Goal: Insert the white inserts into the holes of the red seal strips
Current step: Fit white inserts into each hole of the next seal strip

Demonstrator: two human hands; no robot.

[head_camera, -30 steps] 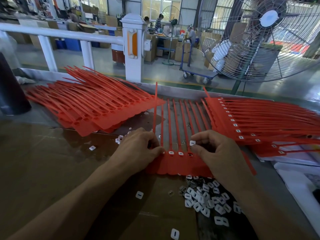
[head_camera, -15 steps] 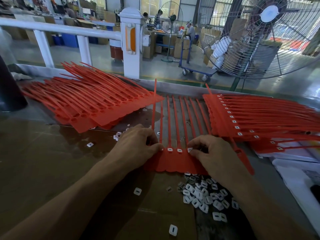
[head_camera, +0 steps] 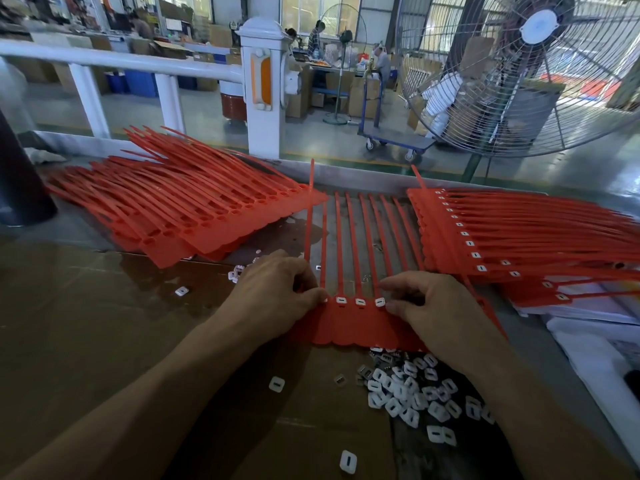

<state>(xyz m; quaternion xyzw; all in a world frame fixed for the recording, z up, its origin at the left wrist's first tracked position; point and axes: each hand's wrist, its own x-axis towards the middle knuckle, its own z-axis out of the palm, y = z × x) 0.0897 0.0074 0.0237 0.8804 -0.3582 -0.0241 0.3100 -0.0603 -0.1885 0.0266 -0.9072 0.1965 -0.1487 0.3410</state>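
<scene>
Red seal strip sheet (head_camera: pixel 360 323): centre of surface (head_camera: pixel 86 323), three white inserts (head_camera: pixel 360 301) seated in its holes. Left hand (head_camera: pixel 277 294) pinches the sheet's 9 o'clock edge; right hand (head_camera: pixel 429 306), fingers curled, presses at the third insert. Loose inserts (head_camera: pixel 412 389) heaped at 5 o'clock.

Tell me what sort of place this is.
Most likely a factory assembly floor: stacks of red seal strips on a workbench, a pile of loose white inserts, a big industrial fan and other workers among cartons.
</scene>
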